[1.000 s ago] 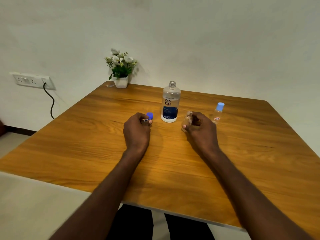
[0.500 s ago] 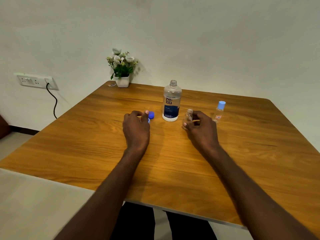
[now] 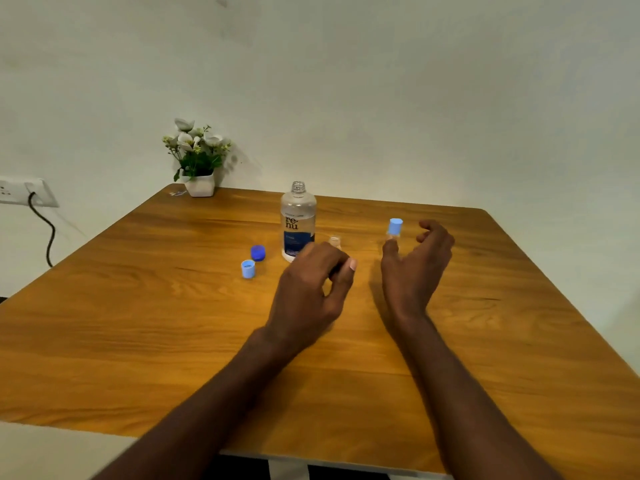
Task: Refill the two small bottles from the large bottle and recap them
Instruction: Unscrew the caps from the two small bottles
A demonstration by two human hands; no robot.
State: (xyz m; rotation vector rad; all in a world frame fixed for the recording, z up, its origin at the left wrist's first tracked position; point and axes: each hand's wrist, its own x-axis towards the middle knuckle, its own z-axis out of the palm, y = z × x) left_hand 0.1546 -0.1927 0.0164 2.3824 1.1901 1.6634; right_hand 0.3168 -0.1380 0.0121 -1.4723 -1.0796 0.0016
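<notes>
The large clear bottle (image 3: 298,220) with a blue label stands uncapped at mid-table. Left of it lie its dark blue cap (image 3: 258,252) and a light blue cap (image 3: 248,269). An uncapped small bottle (image 3: 334,242) stands just right of the large one, with only its neck showing. My left hand (image 3: 311,289) is in front of it with curled fingers, and whether it grips the bottle is hidden. A second small bottle (image 3: 394,227) wears a light blue cap. My right hand (image 3: 415,268) is spread open beside it, thumb tip just below the cap.
A white pot of flowers (image 3: 198,168) stands at the far left corner of the wooden table (image 3: 138,323). A wall socket with a black cable (image 3: 41,220) is at the left. The table's near edge runs just below my forearms.
My left hand left the caps and moved right to the uncapped small bottle. My right hand let go of that bottle and opened beside the capped one. The light blue cap now lies uncovered.
</notes>
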